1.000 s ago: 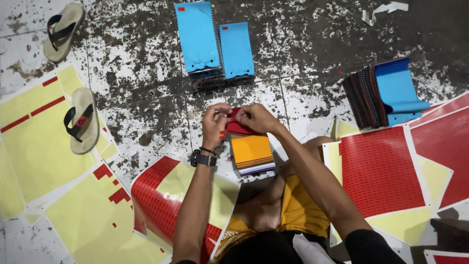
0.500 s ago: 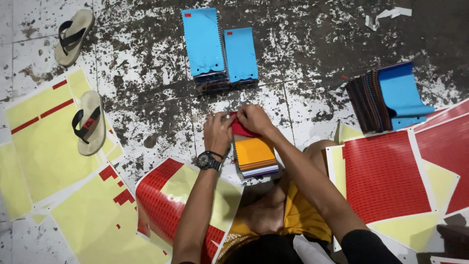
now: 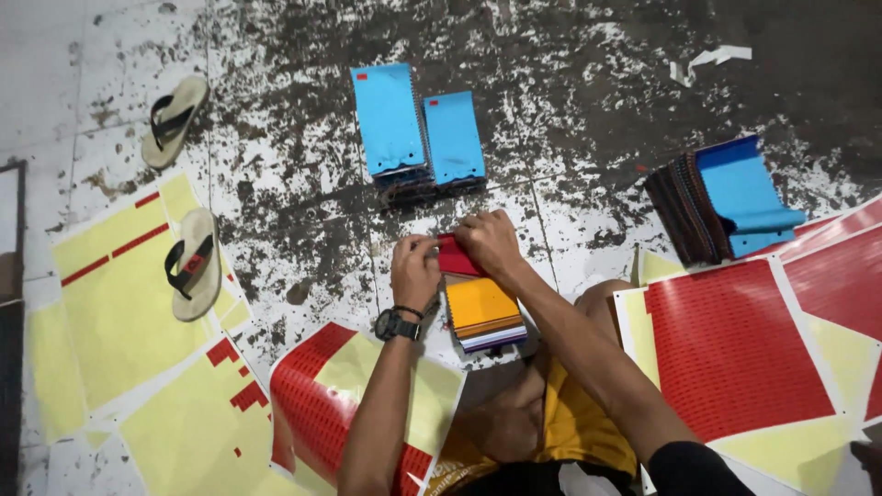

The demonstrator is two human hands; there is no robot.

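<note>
I sit on a stained tiled floor with a stack of spiral-bound booklets (image 3: 483, 313) in front of my knee; its top cover is orange. My left hand (image 3: 414, 270), with a black watch on the wrist, and my right hand (image 3: 490, 241) both pinch a small red piece (image 3: 454, 258) at the far end of that stack. Two piles of booklets with blue covers (image 3: 418, 136) lie just beyond my hands, each with a small red sticker at a top corner.
Another fanned pile of blue-covered booklets (image 3: 721, 204) lies at the right. Red sticker sheets (image 3: 730, 351) and yellow backing sheets (image 3: 119, 303) spread around my legs. Two sandals (image 3: 188, 262) lie at the left, and a paper scrap (image 3: 703, 62) at the top right.
Both hands stay on the red piece over the orange stack, shifting only slightly. The view has drifted a little, so everything sits lower in the picture.
</note>
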